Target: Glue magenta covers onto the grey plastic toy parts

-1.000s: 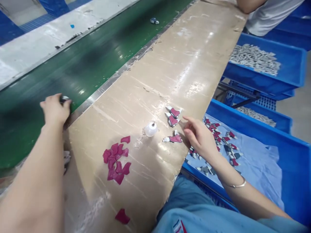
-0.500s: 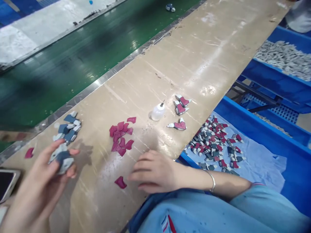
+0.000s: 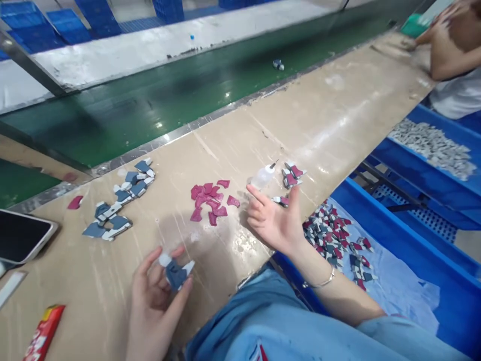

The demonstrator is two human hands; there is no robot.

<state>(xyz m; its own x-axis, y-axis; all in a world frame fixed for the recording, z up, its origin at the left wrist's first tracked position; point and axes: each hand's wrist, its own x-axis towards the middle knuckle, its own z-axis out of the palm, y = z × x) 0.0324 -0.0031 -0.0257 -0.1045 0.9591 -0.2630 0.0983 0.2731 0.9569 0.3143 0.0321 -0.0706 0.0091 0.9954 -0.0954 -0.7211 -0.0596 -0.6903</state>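
Observation:
My left hand [image 3: 156, 296] is closed on a small blue-and-white plastic part [image 3: 175, 275], pinched between thumb and fingers above the tabletop, blue face up. My right hand [image 3: 276, 220] is turned palm up, fingers apart and holding nothing. Just beyond its fingertips is a clear squeeze bottle [image 3: 263, 176] with a dark thin tip; I cannot tell whether they touch. Between the hands and farther back lies a pile of maroon pieces [image 3: 210, 198]. Several blue-and-white parts [image 3: 126, 195] lie at the left. Parts with maroon faces [image 3: 292, 174] sit beyond my right hand, one partly hidden by it.
A phone [image 3: 24, 235] and a red wrapper [image 3: 45, 333] lie at the left. A green conveyor belt [image 3: 180, 95] runs behind the table. Blue bins at the right hold finished-looking parts [image 3: 330, 230] and grey pieces [image 3: 432, 145]. Another person's arm [image 3: 451, 57] rests at the far right.
The view has shifted. My left hand has moved right and nearer my body, with the part turned blue side up. My right hand has turned palm up and moved toward the bottle.

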